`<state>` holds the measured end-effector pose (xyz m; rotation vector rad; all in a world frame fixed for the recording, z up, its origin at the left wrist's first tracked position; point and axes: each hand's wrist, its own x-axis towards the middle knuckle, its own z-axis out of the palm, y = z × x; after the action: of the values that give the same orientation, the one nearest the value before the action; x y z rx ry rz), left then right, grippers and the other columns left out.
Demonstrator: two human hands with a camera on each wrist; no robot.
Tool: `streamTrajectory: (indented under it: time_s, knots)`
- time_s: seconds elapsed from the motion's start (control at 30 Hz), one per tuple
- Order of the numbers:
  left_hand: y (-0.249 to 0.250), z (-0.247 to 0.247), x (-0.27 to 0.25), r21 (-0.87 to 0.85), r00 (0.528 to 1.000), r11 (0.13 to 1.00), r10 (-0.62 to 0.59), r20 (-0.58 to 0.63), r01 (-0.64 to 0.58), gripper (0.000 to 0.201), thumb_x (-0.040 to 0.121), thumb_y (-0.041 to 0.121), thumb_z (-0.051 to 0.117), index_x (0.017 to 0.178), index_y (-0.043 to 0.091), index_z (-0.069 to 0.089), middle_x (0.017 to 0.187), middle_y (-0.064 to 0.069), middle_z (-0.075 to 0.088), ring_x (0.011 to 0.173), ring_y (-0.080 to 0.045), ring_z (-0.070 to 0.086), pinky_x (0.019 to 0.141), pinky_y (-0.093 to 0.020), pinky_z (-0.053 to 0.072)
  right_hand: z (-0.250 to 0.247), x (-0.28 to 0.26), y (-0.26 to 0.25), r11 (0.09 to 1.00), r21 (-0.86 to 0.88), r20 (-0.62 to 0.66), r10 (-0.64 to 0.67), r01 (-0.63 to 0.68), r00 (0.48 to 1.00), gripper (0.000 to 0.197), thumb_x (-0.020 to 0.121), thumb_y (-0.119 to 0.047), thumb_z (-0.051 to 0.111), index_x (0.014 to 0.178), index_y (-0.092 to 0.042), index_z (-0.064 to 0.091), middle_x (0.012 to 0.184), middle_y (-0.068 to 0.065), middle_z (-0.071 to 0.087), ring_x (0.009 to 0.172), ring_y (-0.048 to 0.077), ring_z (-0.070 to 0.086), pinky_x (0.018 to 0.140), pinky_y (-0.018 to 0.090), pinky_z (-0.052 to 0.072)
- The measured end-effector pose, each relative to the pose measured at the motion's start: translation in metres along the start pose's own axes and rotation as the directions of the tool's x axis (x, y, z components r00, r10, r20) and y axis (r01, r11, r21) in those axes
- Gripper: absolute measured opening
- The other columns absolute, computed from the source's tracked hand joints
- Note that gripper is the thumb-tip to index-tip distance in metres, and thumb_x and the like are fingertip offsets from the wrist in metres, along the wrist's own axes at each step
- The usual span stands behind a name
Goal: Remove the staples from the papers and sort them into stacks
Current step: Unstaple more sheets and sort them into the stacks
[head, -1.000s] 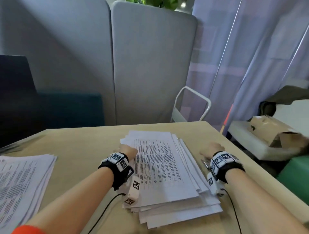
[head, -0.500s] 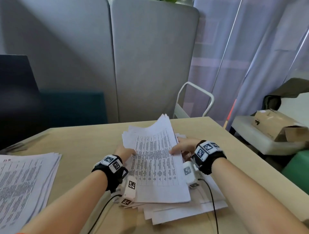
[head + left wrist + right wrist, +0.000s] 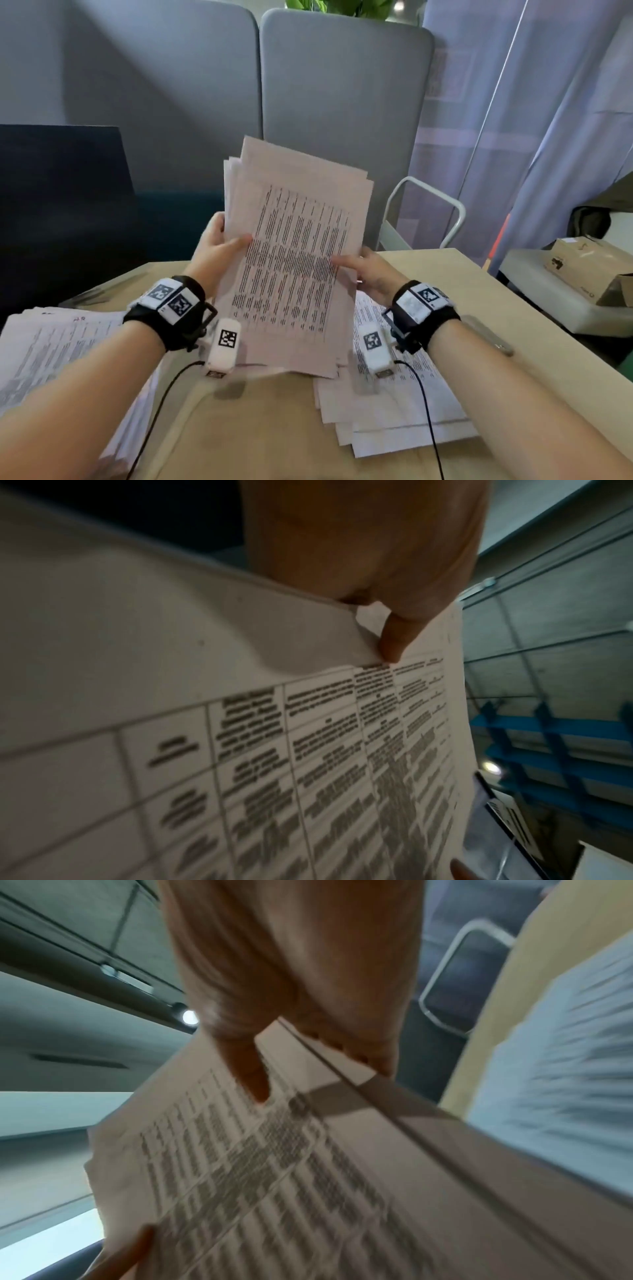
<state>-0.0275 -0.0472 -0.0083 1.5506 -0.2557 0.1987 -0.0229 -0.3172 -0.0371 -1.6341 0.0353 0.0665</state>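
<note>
A bundle of printed papers (image 3: pixel 294 253) with a table of text is held up, tilted, above the wooden table (image 3: pixel 267 428). My left hand (image 3: pixel 219 246) grips its left edge, thumb on the front page and fingers behind. My right hand (image 3: pixel 366 270) pinches the right edge the same way. In the left wrist view the thumb (image 3: pixel 394 639) presses on the top sheet of the bundle of printed papers (image 3: pixel 240 750). The right wrist view has the thumb (image 3: pixel 250 1077) on the front page of the bundle of printed papers (image 3: pixel 274 1177). No staple is visible.
A fanned pile of papers (image 3: pixel 394 411) lies on the table under my right arm. Another paper stack (image 3: pixel 51 356) sits at the left. A slim grey tool (image 3: pixel 486 334) lies near the right edge. Grey partition panels (image 3: pixel 342 120) stand behind; a cardboard box (image 3: pixel 589 267) rests to the right.
Both hands took hold of the top bundle on the pile and lifted it off the table into an upright, tilted position. The right hand came in from the table's right side.
</note>
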Motion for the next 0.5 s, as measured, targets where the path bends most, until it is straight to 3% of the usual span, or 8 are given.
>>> streamTrajectory:
  time_s: [0.07, 0.17, 0.27, 0.33, 0.4, 0.5]
  knots:
    - [0.023, -0.015, 0.005, 0.028, 0.987, 0.988, 0.152, -0.057, -0.15, 0.02, 0.095, 0.008, 0.053, 0.105, 0.024, 0.046, 0.114, -0.007, 0.063, 0.098, -0.023, 0.068, 0.078, -0.04, 0.057, 0.03, 0.003, -0.029, 0.976, 0.056, -0.07, -0.207, 0.211, 0.976, 0.035, 0.093, -0.002, 0.059, 0.126, -0.009, 0.049, 0.117, 0.005, 0.065, 0.102, 0.017, 0.064, 0.09, 0.037, 0.054]
    - [0.033, -0.037, 0.006, 0.064, 0.964, 0.968, 0.246, -0.099, -0.241, 0.03, 0.096, 0.01, 0.051, 0.121, 0.024, 0.042, 0.121, -0.003, 0.06, 0.108, -0.017, 0.064, 0.085, -0.034, 0.055, 0.064, 0.012, -0.051, 0.928, 0.022, -0.086, -0.37, 0.373, 0.925, 0.029, 0.096, -0.002, 0.049, 0.122, -0.014, 0.048, 0.124, 0.007, 0.061, 0.111, 0.021, 0.062, 0.096, 0.041, 0.052]
    - [0.012, -0.062, -0.001, 0.01, 0.987, 0.992, 0.127, -0.102, -0.126, 0.049, 0.088, 0.024, 0.062, 0.133, 0.022, 0.042, 0.123, -0.004, 0.062, 0.11, -0.021, 0.064, 0.09, -0.044, 0.053, 0.085, 0.011, -0.039, 0.943, 0.016, -0.03, -0.331, 0.332, 0.943, 0.033, 0.094, -0.002, 0.055, 0.122, -0.017, 0.045, 0.118, 0.002, 0.061, 0.107, 0.014, 0.062, 0.097, 0.039, 0.052]
    - [-0.005, -0.073, -0.005, -0.012, 0.981, 0.997, 0.071, -0.179, -0.074, 0.056, 0.083, 0.028, 0.066, 0.134, 0.018, 0.044, 0.12, -0.004, 0.064, 0.107, -0.021, 0.065, 0.092, -0.048, 0.053, 0.095, 0.009, -0.026, 0.961, 0.018, 0.013, -0.276, 0.275, 0.961, 0.055, 0.087, -0.002, 0.067, 0.132, -0.011, 0.039, 0.117, 0.003, 0.062, 0.108, 0.014, 0.063, 0.1, 0.042, 0.05]
    - [-0.012, -0.073, -0.004, 0.035, 0.959, 0.994, 0.11, -0.26, -0.105, 0.053, 0.082, 0.027, 0.07, 0.128, 0.016, 0.046, 0.115, -0.004, 0.065, 0.106, -0.02, 0.065, 0.093, -0.047, 0.053, 0.107, 0.01, -0.021, 0.953, 0.003, 0.012, -0.304, 0.304, 0.953, 0.062, 0.081, -0.004, 0.074, 0.133, -0.008, 0.041, 0.117, 0.007, 0.065, 0.109, 0.018, 0.065, 0.099, 0.045, 0.051]
    - [0.003, -0.059, 0.007, 0.148, 0.939, 0.963, 0.256, -0.227, -0.227, 0.038, 0.087, 0.011, 0.066, 0.12, 0.017, 0.049, 0.105, 0.001, 0.064, 0.099, -0.014, 0.065, 0.084, -0.033, 0.056, 0.126, 0.016, -0.034, 0.929, 0.075, -0.117, -0.354, 0.364, 0.928, 0.04, 0.088, -0.002, 0.064, 0.12, -0.015, 0.044, 0.118, 0.011, 0.063, 0.108, 0.024, 0.064, 0.095, 0.048, 0.053]
